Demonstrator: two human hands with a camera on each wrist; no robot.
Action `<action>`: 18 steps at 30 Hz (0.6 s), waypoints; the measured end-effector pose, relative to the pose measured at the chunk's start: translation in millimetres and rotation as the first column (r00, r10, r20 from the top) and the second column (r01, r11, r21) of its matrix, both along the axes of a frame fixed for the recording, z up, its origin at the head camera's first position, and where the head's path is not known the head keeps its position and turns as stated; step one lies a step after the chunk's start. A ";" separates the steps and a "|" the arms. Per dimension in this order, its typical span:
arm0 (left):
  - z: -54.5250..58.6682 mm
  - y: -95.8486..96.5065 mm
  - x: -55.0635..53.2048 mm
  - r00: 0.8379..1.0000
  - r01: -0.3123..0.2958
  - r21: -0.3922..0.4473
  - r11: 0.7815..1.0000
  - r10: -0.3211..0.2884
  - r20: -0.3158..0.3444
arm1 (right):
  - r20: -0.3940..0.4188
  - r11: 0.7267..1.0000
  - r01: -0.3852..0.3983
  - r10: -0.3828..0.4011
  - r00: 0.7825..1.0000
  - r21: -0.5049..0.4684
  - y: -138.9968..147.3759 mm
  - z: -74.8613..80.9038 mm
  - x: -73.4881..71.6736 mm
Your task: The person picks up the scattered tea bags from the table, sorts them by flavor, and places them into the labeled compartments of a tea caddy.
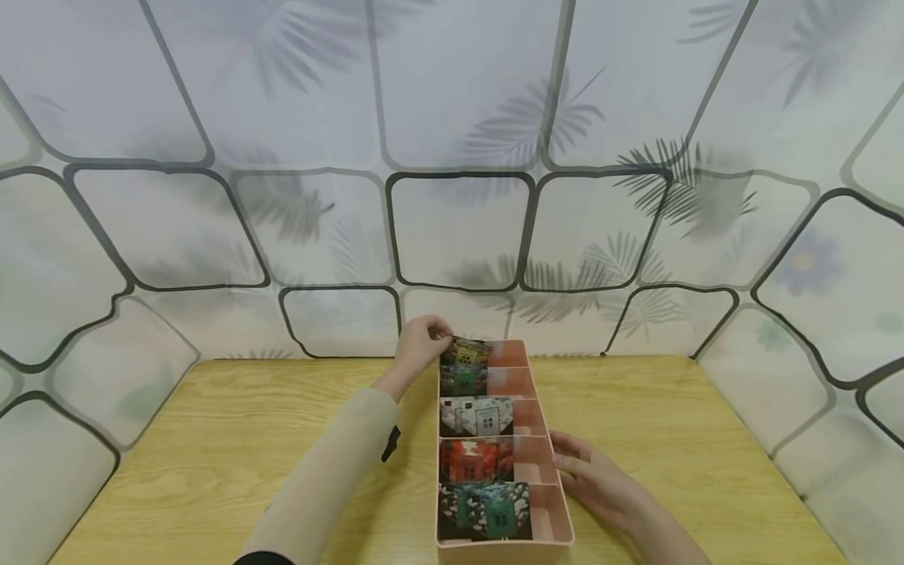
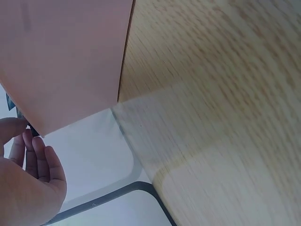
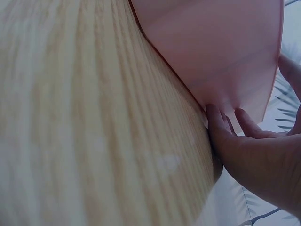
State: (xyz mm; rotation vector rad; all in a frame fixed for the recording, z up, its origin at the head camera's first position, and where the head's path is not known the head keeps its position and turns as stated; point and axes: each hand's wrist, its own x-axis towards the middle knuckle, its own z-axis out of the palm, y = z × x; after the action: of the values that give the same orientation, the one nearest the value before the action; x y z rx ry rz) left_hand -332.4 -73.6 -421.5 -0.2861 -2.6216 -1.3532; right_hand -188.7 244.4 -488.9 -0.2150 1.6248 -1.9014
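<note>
A long pink divided box (image 1: 551, 510) stands on the table, with printed flat packets in its compartments. In the farthest compartment is a dark yellow packet (image 1: 469, 352); my left hand (image 1: 422, 344) pinches its upper left corner between thumb and forefinger. In the left wrist view a dark edge shows between those fingertips at the box's rim. Nearer packets are dark green (image 1: 464, 381), grey-white (image 1: 487, 417), red (image 1: 475, 461) and teal (image 1: 500, 514). Against the box's right side rests my right hand (image 1: 600, 480), fingertips touching the wall (image 3: 221, 56), thumb near the rim.
Under the box is a wood-grain table (image 1: 282, 439), its surface extending to both sides. A patterned curtain (image 1: 459, 227) with leaf prints and dark outlines rises behind the table's far edge and along the sides. A dark strap end (image 1: 391, 444) hangs by the left sleeve (image 1: 328, 471).
</note>
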 end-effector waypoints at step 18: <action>-2.3 3.7 0.0 0.999 -0.032 -0.018 0.999 0.033 0.025 | 0.012 1.000 -0.003 0.003 1.000 0.005 1.1 -0.8 -0.5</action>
State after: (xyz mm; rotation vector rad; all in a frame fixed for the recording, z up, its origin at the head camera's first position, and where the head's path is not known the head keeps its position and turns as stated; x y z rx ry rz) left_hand -332.4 -69.9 -423.8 -0.2293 -2.6483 -1.3326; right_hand -189.2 245.5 -489.7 -0.2032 1.6208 -1.8927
